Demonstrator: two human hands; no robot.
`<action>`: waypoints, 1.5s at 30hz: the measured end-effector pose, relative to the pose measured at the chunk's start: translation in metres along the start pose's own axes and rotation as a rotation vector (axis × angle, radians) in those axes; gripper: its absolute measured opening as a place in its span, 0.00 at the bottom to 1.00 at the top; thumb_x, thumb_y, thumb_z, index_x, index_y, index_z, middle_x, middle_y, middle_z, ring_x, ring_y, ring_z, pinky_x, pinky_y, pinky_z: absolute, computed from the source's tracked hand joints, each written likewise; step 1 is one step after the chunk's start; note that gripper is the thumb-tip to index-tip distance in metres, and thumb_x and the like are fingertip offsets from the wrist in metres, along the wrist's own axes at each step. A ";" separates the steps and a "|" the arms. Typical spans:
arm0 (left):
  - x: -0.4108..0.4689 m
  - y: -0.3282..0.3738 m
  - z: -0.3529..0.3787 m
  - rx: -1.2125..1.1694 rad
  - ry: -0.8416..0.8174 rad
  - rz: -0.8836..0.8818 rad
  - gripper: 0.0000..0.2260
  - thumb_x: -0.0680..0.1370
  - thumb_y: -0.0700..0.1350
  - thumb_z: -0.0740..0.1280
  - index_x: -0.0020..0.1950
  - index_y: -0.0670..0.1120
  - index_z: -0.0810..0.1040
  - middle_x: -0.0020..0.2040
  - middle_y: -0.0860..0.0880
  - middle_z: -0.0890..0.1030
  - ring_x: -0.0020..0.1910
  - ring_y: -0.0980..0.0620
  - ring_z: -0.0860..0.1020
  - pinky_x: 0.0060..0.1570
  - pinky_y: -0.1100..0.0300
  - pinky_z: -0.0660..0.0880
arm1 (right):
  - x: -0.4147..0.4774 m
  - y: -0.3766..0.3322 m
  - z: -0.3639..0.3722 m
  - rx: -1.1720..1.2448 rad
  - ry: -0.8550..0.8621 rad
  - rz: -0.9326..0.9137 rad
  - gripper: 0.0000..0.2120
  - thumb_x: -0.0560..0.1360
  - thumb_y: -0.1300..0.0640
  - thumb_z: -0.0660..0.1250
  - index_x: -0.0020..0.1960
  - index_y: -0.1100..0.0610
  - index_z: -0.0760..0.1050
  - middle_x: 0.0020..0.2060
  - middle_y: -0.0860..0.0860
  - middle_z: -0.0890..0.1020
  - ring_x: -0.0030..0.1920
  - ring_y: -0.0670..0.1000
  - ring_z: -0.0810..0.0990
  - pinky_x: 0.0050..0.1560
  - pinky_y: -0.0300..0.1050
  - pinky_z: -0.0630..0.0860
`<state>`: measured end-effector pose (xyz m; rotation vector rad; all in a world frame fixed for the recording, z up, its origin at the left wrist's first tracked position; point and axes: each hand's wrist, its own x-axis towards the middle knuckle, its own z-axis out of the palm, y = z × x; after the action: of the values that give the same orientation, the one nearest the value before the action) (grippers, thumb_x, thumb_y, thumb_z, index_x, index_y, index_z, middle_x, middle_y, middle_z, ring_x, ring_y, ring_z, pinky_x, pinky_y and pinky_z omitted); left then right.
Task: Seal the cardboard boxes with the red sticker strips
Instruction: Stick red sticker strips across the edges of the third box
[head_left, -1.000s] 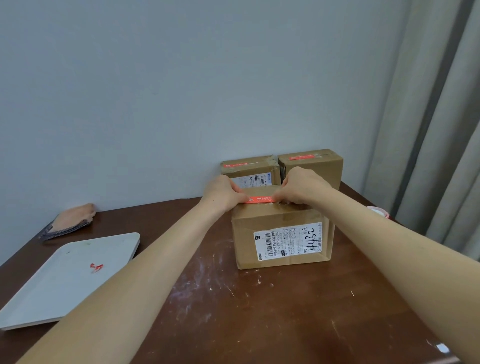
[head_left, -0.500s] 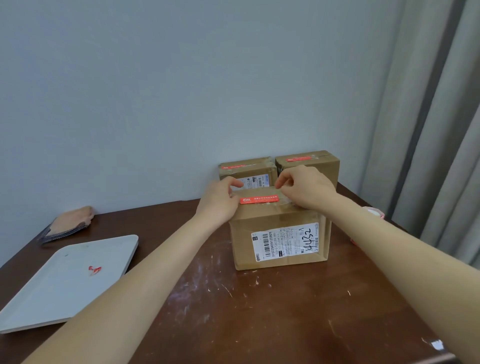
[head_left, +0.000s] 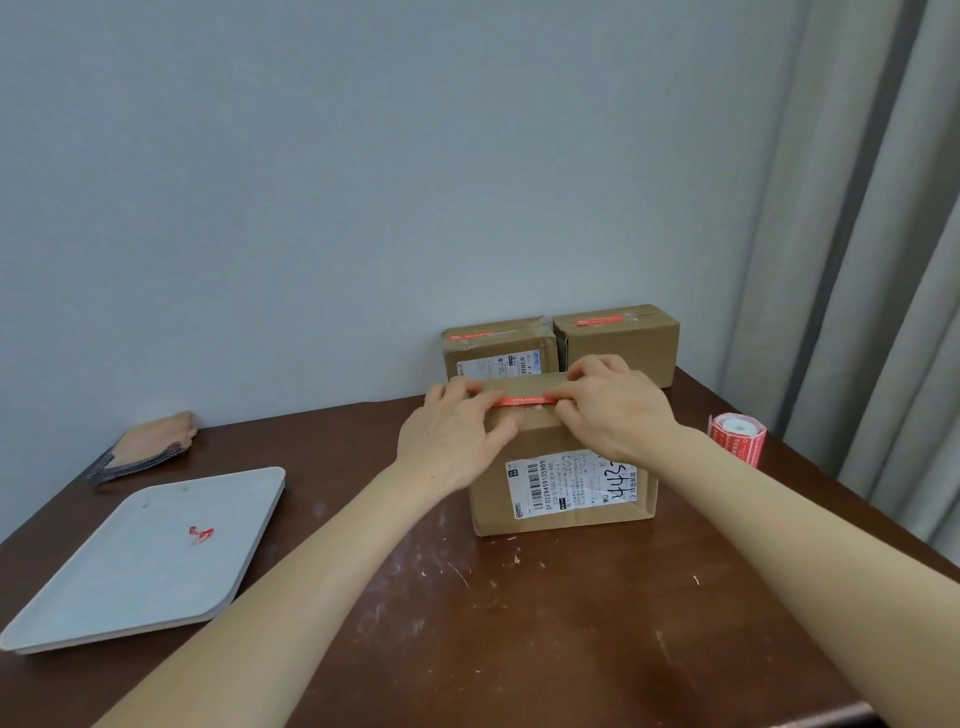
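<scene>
A cardboard box with a white shipping label stands in the middle of the brown table. A red sticker strip lies across its top near the front edge. My left hand presses the strip's left end, thumb on the box's front face. My right hand presses the right end with its fingertips. Two more boxes stand behind against the wall, the left rear box and the right rear box, each with a red strip on top.
A roll of red stickers stands at the table's right edge, by the curtain. A white tray with a small red scrap lies at the left. A folded cloth item sits near the wall behind it.
The strip, held just over the box top a second ago, now lies on it. Both hands have gone from pinching its ends to pressing them down.
</scene>
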<state>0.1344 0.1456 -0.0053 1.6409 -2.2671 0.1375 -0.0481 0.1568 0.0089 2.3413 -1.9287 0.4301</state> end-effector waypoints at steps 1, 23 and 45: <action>-0.001 -0.001 0.000 -0.003 -0.001 -0.003 0.24 0.79 0.63 0.52 0.71 0.55 0.67 0.69 0.53 0.67 0.67 0.51 0.64 0.55 0.56 0.70 | -0.001 0.001 -0.002 -0.003 -0.004 0.014 0.19 0.80 0.50 0.50 0.67 0.41 0.72 0.67 0.51 0.70 0.70 0.54 0.62 0.65 0.52 0.63; -0.017 -0.001 -0.006 0.159 0.135 0.053 0.26 0.74 0.66 0.59 0.68 0.56 0.70 0.65 0.54 0.71 0.63 0.53 0.68 0.55 0.59 0.68 | -0.012 0.001 -0.006 0.035 0.051 0.003 0.17 0.80 0.49 0.53 0.63 0.41 0.76 0.63 0.48 0.73 0.64 0.52 0.67 0.58 0.48 0.68; -0.009 0.007 -0.003 0.064 0.051 0.143 0.27 0.72 0.62 0.66 0.70 0.58 0.66 0.64 0.53 0.69 0.62 0.53 0.66 0.52 0.59 0.71 | -0.006 -0.002 0.000 0.022 0.025 -0.052 0.18 0.81 0.45 0.51 0.65 0.41 0.74 0.59 0.49 0.74 0.59 0.53 0.69 0.57 0.48 0.67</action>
<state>0.1310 0.1566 -0.0046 1.4867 -2.3632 0.2861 -0.0473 0.1629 0.0078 2.3815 -1.8569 0.4766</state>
